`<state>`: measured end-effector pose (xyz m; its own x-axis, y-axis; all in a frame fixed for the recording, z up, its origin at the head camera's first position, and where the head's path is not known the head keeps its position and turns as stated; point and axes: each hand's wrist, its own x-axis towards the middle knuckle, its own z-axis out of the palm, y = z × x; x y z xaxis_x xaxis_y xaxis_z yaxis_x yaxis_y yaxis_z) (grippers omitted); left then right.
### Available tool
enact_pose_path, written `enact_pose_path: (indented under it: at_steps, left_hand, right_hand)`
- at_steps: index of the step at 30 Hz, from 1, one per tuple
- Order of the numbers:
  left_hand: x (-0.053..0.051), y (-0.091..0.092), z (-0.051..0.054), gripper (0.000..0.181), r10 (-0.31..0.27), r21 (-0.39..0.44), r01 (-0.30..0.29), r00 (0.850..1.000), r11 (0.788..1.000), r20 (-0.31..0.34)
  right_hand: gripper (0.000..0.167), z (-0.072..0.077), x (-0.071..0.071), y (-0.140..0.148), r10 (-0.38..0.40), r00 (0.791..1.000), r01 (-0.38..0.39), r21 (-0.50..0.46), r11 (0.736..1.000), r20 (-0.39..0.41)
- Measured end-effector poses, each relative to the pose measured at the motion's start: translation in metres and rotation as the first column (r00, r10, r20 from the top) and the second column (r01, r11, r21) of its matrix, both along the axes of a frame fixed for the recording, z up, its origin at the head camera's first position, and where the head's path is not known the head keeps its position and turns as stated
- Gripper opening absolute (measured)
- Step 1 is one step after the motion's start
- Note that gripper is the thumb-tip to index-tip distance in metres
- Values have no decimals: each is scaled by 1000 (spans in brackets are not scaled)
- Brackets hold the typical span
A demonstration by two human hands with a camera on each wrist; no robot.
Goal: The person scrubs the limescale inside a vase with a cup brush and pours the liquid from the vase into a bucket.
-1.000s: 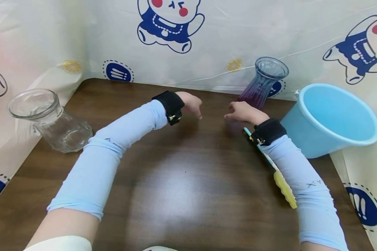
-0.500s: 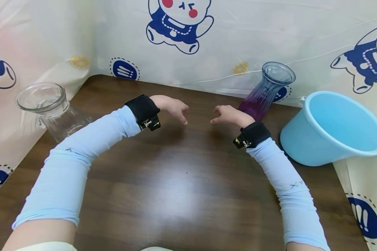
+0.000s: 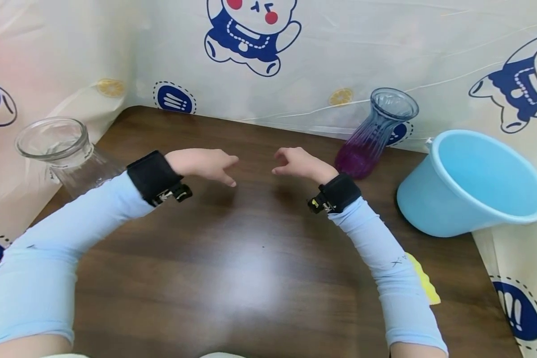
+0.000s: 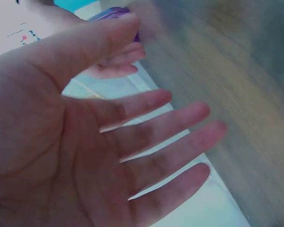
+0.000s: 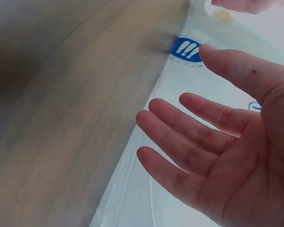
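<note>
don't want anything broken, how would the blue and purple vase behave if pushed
The vase looks like glass, so it is probably fragile. Pushed near its flared rim, it might tip, being tall and narrow-necked. Its fluted sides may give some grip.

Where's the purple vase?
In the head view, the purple vase stands right of centre, toward the back of the table, between the right hand and the blue bucket.
</note>
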<state>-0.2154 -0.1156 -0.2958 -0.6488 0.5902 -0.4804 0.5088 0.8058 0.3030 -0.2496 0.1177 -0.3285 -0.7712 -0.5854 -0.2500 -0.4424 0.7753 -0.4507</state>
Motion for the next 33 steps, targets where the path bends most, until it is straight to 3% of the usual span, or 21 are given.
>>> enact_pose_path:
  at_steps: [6,13,17,24,33]
  left_hand:
    - [26,-24,8,64,78,8,-77,988,997,-130]
    - [46,-44,21,58,109,-10,-112,983,994,-149]
    - [56,-55,33,55,145,8,-146,972,989,-184]
    - [69,-74,50,54,205,41,-202,943,979,-261]
    - [78,-96,59,52,257,83,-243,924,966,-284]
  right_hand:
    - [45,-1,4,-24,26,1000,-26,-68,997,-6]
    - [45,3,9,-51,73,997,-72,-76,995,10]
    - [45,7,11,-67,105,994,-105,-75,992,0]
    - [44,16,14,-87,147,989,-148,-83,986,-11]
    - [42,30,16,-109,179,982,-183,-75,980,-59]
